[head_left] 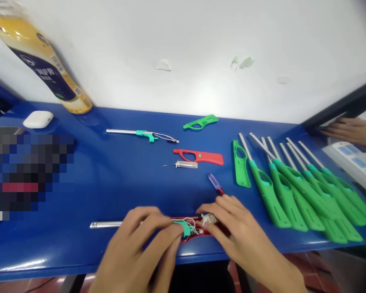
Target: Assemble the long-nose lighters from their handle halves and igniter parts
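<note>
Near the table's front edge lies an open red lighter shell (187,239) with white wires in it. My left hand (146,244) is closed on the teal trigger piece (184,228), from which a metal tube (105,224) reaches left. My right hand (236,228) pinches a small clear fuel tank (210,219) over the shell's right part. A screwdriver (215,184) with a clear purple handle lies just beyond my right hand. Farther back are a red shell half (209,158), another clear tank (186,164) and a tube with a teal trigger and wires (143,133).
Several green lighters (271,199) lie at the right beside a green shell half (241,167); another green half (201,122) is at the back. A bottle (49,65) and white case (38,119) stand back left. Another person's hand (350,132) shows at far right.
</note>
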Action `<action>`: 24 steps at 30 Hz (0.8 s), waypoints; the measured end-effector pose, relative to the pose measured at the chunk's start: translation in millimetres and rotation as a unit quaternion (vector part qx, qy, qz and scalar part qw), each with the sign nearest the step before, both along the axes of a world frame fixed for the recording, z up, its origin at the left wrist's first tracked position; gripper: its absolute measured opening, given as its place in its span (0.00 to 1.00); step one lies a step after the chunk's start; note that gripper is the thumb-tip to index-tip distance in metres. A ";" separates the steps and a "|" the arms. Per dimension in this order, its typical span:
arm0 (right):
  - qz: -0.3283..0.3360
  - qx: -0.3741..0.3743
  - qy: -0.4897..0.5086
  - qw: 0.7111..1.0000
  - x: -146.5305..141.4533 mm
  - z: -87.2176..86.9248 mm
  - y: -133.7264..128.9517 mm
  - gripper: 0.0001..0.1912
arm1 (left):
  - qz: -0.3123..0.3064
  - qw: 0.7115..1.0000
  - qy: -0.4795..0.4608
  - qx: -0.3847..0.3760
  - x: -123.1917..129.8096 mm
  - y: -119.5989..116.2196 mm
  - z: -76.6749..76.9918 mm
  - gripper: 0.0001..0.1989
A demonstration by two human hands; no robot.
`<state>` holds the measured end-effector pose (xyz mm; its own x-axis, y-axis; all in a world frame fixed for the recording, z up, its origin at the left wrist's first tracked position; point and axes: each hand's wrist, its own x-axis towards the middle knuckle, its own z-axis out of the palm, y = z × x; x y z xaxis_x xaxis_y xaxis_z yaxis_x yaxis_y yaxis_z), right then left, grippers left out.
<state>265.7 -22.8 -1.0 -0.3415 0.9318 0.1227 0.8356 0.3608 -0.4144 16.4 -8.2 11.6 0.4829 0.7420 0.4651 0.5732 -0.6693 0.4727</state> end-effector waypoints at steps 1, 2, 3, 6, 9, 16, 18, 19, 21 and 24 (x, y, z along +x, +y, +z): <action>0.009 0.002 0.000 1.000 0.0 -1.5 0.9 0.11 | -0.004 1.000 0.000 -0.007 6.8 4.1 -2.4 0.12; 0.015 0.002 0.003 1.000 0.3 -2.6 1.3 0.12 | -0.008 1.000 0.002 -0.018 13.4 7.5 -5.3 0.13; 0.020 0.004 0.010 1.000 0.8 -3.3 1.4 0.13 | -0.010 0.999 0.007 -0.032 19.5 10.1 -8.4 0.14; 0.028 0.011 0.037 0.999 1.7 -3.6 0.6 0.15 | -0.034 0.997 0.017 -0.069 31.9 13.9 -16.6 0.15; 0.025 0.024 0.040 0.999 0.3 -3.0 0.0 0.16 | -0.062 0.993 0.010 -0.101 36.0 15.3 -21.1 0.13; -0.017 0.025 -0.011 0.999 6.1 9.0 -9.5 0.16 | -0.056 0.993 -0.017 -0.107 37.4 16.6 -24.4 0.14; -0.014 0.029 -0.043 0.999 10.6 12.6 -13.2 0.21 | -0.055 0.993 -0.016 -0.102 38.1 15.5 -24.3 0.12; -0.009 0.029 -0.051 0.998 12.1 13.5 -14.2 0.21 | -0.054 0.994 -0.013 -0.099 38.4 14.8 -24.2 0.12; 0.002 0.021 -0.057 0.998 12.4 13.3 -14.6 0.19 | -0.051 0.995 -0.008 -0.090 38.8 13.4 -24.1 0.12; 0.008 0.004 -0.047 0.999 7.6 9.7 -12.5 0.17 | -0.051 0.996 -0.002 -0.074 39.0 12.4 -24.1 0.13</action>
